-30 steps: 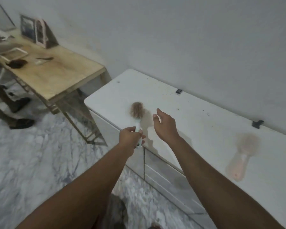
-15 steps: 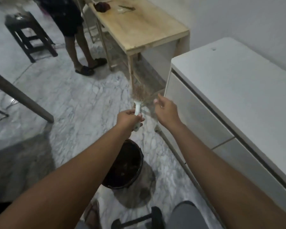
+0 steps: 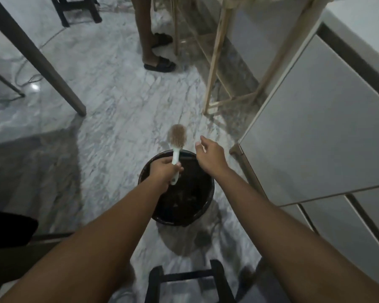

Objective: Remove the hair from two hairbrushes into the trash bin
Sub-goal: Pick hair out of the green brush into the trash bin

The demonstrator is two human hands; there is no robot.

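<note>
- In the head view, the left grip [image 3: 165, 169] is wrapping its fingers and thumb round the white handle of the hairbrush [image 3: 176, 154], with the handle's tip poking out below the fist.
- The hairbrush is standing nearly upright out of that grip, its head pointing away from the person, and a mat of brownish hair [image 3: 177, 132] is sitting in the bristles.
- The brush handle is hanging over the far rim of the black trash bin [image 3: 193, 216], which is standing on the marble floor [image 3: 118, 106]. The brush head is reaching just past that rim.
- The right grip [image 3: 210, 156] is holding nothing. Its fingers are loosely bent, with forefinger and thumb reaching toward the brush head but staying apart from it.
- Both forearms are stretching forward and down, the left wrist over the bin's mouth, the right one over its right edge.
- A white cabinet [image 3: 315, 127] is standing at the right, and wooden desk legs [image 3: 212, 73] and another person's slippered feet [image 3: 160, 64] are showing beyond.
</note>
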